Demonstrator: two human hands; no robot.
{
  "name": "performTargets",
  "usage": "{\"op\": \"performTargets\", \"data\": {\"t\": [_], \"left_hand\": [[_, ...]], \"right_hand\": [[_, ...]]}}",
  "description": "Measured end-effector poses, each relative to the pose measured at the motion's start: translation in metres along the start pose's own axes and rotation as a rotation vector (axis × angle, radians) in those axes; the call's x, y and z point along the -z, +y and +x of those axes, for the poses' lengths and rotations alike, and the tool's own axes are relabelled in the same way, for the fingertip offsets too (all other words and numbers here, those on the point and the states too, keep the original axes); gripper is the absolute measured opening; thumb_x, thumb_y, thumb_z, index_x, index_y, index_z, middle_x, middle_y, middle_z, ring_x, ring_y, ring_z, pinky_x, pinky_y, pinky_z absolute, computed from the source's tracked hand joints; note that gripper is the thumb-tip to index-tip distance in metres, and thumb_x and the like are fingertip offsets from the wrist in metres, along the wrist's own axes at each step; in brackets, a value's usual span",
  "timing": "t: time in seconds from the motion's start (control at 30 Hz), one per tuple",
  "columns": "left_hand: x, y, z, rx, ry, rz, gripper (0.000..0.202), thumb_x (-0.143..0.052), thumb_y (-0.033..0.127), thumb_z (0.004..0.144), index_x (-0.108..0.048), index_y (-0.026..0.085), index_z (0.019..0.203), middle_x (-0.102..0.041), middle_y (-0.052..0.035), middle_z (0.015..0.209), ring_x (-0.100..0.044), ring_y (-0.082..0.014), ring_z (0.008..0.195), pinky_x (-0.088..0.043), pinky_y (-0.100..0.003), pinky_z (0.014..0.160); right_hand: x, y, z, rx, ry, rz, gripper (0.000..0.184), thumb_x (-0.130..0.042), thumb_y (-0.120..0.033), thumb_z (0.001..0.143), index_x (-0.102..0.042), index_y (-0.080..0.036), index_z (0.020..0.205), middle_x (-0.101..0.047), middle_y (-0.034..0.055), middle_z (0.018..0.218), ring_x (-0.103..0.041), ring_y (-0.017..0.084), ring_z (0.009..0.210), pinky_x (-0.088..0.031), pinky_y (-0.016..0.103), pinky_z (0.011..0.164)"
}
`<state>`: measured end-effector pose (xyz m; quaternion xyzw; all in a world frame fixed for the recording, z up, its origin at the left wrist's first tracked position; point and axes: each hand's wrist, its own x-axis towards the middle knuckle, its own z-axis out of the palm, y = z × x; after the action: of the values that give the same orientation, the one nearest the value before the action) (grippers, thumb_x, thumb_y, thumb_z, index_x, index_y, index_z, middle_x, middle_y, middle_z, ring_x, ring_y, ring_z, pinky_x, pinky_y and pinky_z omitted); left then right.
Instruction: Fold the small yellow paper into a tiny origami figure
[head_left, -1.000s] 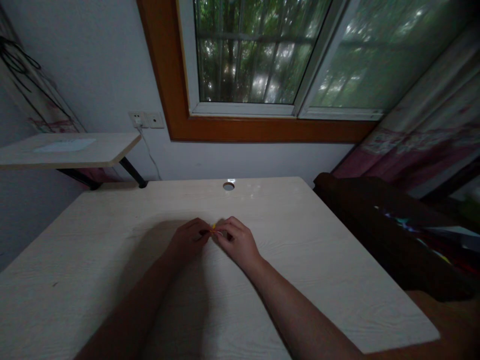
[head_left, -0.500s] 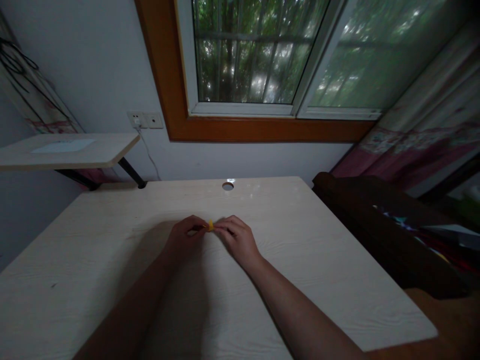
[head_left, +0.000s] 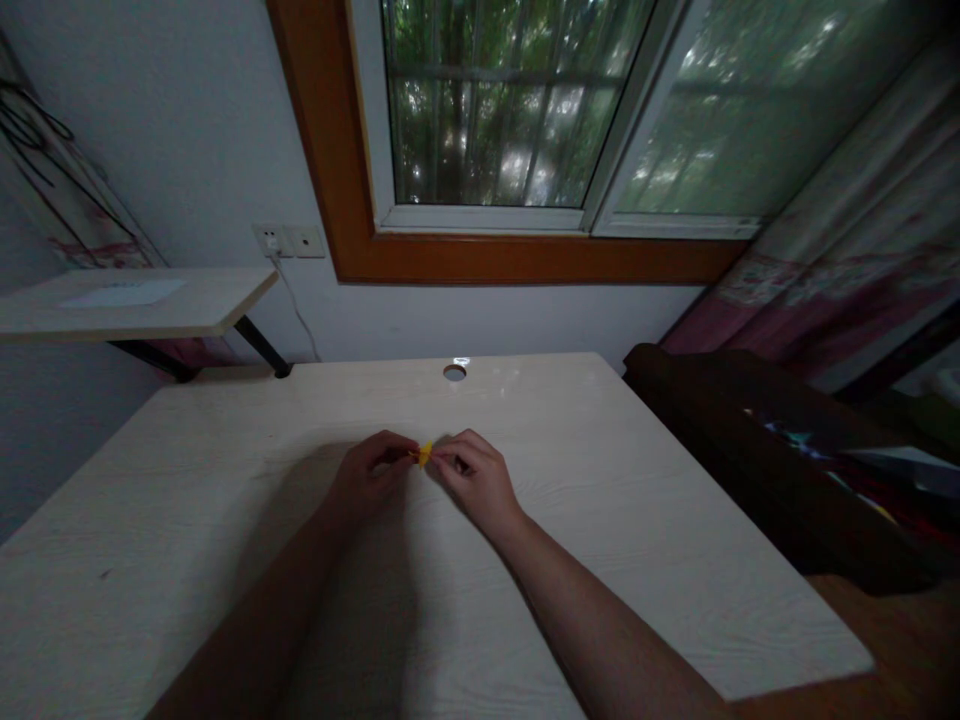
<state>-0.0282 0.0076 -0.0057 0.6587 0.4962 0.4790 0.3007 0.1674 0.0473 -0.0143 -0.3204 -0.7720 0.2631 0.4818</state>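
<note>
A small yellow piece (head_left: 425, 455) is held between my two hands, just above or on the pale wooden desk (head_left: 615, 560); its kind is too small to make out. From the left, my left hand (head_left: 373, 468) pinches it, and a thin reddish-orange bit shows at those fingertips. On the other side, my right hand (head_left: 478, 474) pinches its right end between thumb and forefinger. Both hands are closed, with fingertips only a short way apart. The fingers hide part of the piece.
A round cable hole (head_left: 454, 373) lies near the desk's back edge. At the back left a raised shelf (head_left: 225, 312) stands on black legs, with a paper on top. Behind are a window and a wall socket (head_left: 287, 241) with a white cable. Dark furniture (head_left: 697, 420) borders the right side.
Between my fingertips the yellow piece has turned and now looks wider and more pointed. Both hands stay in nearly the same place.
</note>
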Motion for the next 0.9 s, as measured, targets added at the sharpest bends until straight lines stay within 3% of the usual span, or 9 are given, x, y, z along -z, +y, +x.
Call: {"op": "performTargets", "data": {"t": [0.13, 0.4, 0.9], "left_hand": [[-0.0005, -0.0050, 0.0008, 0.005, 0.020, -0.036, 0.021, -0.062, 0.030, 0.086, -0.064, 0.018, 0.104, -0.073, -0.0082, 0.097, -0.070, -0.0190, 0.088, -0.058, -0.035, 0.081], [-0.0036, -0.0020, 0.0039, -0.010, -0.034, 0.056, 0.017, -0.064, 0.026, 0.084, -0.068, 0.020, 0.099, -0.070, -0.0054, 0.095, -0.068, -0.0155, 0.081, -0.057, -0.028, 0.074], [-0.0022, -0.0082, 0.0042, -0.048, -0.038, 0.112, 0.015, -0.064, 0.029, 0.084, -0.071, 0.021, 0.095, -0.070, -0.0039, 0.090, -0.067, -0.0156, 0.080, -0.056, -0.027, 0.074]], "right_hand": [[0.0000, 0.0000, -0.0001, 0.004, 0.023, -0.017, 0.009, -0.064, -0.022, 0.086, -0.073, -0.022, 0.088, -0.065, 0.0044, 0.080, -0.057, 0.013, 0.065, -0.046, 0.025, 0.059], [0.0006, -0.0008, -0.0011, 0.015, 0.002, -0.009, 0.010, -0.062, -0.022, 0.088, -0.072, -0.023, 0.090, -0.065, 0.0046, 0.083, -0.057, 0.014, 0.068, -0.047, 0.026, 0.063], [0.0002, 0.0002, -0.0018, 0.029, -0.032, -0.014, 0.010, -0.063, -0.019, 0.087, -0.072, -0.022, 0.091, -0.064, 0.0040, 0.084, -0.058, 0.014, 0.070, -0.046, 0.026, 0.064]]}}
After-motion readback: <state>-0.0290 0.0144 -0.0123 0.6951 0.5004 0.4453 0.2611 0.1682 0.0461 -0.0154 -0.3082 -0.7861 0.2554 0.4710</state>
